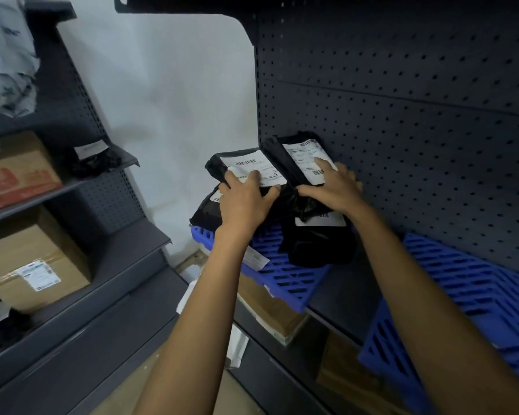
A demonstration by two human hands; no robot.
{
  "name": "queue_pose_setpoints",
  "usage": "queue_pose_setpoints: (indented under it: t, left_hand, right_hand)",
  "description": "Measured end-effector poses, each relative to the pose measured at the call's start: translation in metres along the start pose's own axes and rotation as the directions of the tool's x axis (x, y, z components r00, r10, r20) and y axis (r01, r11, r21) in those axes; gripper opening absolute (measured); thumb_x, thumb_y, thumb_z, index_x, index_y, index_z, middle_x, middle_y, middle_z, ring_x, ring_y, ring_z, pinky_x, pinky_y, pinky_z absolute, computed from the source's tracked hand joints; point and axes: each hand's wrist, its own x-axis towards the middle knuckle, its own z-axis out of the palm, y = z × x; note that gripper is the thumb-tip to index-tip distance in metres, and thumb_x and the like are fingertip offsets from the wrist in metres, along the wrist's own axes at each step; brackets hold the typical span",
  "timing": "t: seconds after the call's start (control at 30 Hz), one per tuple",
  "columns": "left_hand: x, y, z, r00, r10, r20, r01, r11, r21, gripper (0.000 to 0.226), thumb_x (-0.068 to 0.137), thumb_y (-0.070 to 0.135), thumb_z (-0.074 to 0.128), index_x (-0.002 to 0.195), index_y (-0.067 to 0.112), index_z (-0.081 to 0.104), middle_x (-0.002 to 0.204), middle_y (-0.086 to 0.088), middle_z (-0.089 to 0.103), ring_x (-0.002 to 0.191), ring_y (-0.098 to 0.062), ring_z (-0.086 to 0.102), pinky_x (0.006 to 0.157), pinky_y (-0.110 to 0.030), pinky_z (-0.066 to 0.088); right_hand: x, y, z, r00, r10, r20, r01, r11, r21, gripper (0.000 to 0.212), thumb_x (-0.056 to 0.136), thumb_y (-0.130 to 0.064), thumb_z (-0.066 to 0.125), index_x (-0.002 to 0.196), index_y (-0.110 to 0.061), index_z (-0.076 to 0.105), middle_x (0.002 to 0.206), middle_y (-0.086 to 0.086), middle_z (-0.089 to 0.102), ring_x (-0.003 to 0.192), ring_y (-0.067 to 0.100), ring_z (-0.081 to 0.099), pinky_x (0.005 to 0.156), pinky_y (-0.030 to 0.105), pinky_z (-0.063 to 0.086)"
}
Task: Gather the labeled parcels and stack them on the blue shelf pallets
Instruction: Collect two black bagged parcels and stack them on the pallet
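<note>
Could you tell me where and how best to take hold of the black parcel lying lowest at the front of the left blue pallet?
Probably by its two side edges, coming from the front. The front black parcel lies flat on the left blue pallet, its near end unobstructed, while the stacked parcels cover its rear.

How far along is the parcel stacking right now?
Done: several black labeled parcels are already piled on the left blue pallet. In hand: the left hand and right hand press two top parcels into place. Left: the right blue pallet holds nothing, and a black parcel sits on the left-hand shelving.
</note>
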Motion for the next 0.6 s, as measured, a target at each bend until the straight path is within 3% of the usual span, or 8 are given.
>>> queue_pose_setpoints:
  t: [0.1, 0.17, 0.3, 0.43, 0.5, 0.6]
  left_hand:
    - [-0.004, -0.008, -0.007, 0.998, 0.044, 0.050, -0.041, 0.997, -0.067, 0.058, 0.095, 0.052, 0.051, 0.141, 0.017, 0.044, 0.148, -0.022, 0.026, 0.131, -0.045, 0.033, 0.103, -0.049, 0.037]
    - [-0.009, -0.014, -0.013, 0.992, 0.088, 0.087, -0.073, 0.984, -0.161, 0.057, 0.095, 0.046, 0.055, 0.144, 0.018, 0.044, 0.149, -0.020, 0.027, 0.132, -0.043, 0.036, 0.107, -0.046, 0.035]
    - [-0.030, -0.027, -0.025, 0.972, 0.192, 0.135, -0.155, 0.958, -0.242, 0.056, 0.095, 0.034, 0.059, 0.146, 0.018, 0.041, 0.154, -0.019, 0.023, 0.129, -0.033, 0.047, 0.104, -0.034, 0.037]
    - [-0.060, -0.037, -0.035, 0.939, 0.316, 0.136, -0.280, 0.932, -0.229, 0.058, 0.093, 0.024, 0.062, 0.146, 0.018, 0.041, 0.154, -0.018, 0.028, 0.132, -0.031, 0.044, 0.106, -0.038, 0.038]
    - [-0.076, -0.040, -0.038, 0.909, 0.402, 0.111, -0.378, 0.906, -0.192, 0.057, 0.092, 0.020, 0.062, 0.146, 0.017, 0.042, 0.148, -0.013, 0.038, 0.130, -0.032, 0.046, 0.101, -0.040, 0.042]
    - [-0.107, -0.041, -0.039, 0.846, 0.525, 0.099, -0.513, 0.850, -0.123, 0.052, 0.091, 0.014, 0.062, 0.141, 0.020, 0.048, 0.137, -0.011, 0.050, 0.118, -0.032, 0.054, 0.081, -0.040, 0.047]
  right_hand:
    - [-0.012, -0.003, 0.001, 1.000, -0.006, -0.018, 0.006, 1.000, -0.027, 0.086, 0.081, -0.066, 0.059, 0.153, -0.036, 0.022, 0.164, 0.007, 0.004, 0.149, 0.034, 0.005, 0.116, 0.054, 0.005]
    - [-0.026, -0.006, 0.002, 0.997, -0.023, -0.072, 0.020, 0.999, -0.050, 0.072, 0.086, -0.062, 0.055, 0.149, -0.035, 0.032, 0.164, 0.004, 0.008, 0.149, 0.030, 0.007, 0.116, 0.053, 0.005]
    - [-0.068, -0.008, -0.001, 0.990, -0.046, -0.132, 0.039, 0.998, -0.056, 0.059, 0.092, -0.048, 0.056, 0.145, -0.027, 0.042, 0.157, 0.001, 0.029, 0.145, 0.026, 0.021, 0.116, 0.048, 0.021]
    - [-0.123, -0.011, -0.003, 0.990, -0.030, -0.136, 0.023, 0.998, -0.053, 0.058, 0.093, -0.036, 0.059, 0.146, -0.021, 0.040, 0.152, 0.008, 0.036, 0.138, 0.031, 0.034, 0.112, 0.045, 0.033]
    - [-0.154, -0.011, -0.002, 0.991, -0.026, -0.132, 0.012, 0.994, -0.108, 0.056, 0.095, -0.036, 0.057, 0.146, -0.021, 0.040, 0.150, 0.010, 0.039, 0.135, 0.033, 0.036, 0.108, 0.046, 0.037]
    - [-0.204, -0.008, -0.002, 0.985, -0.025, -0.168, -0.026, 0.954, -0.298, 0.054, 0.096, -0.038, 0.055, 0.145, -0.021, 0.040, 0.145, 0.010, 0.046, 0.131, 0.033, 0.042, 0.102, 0.046, 0.038]
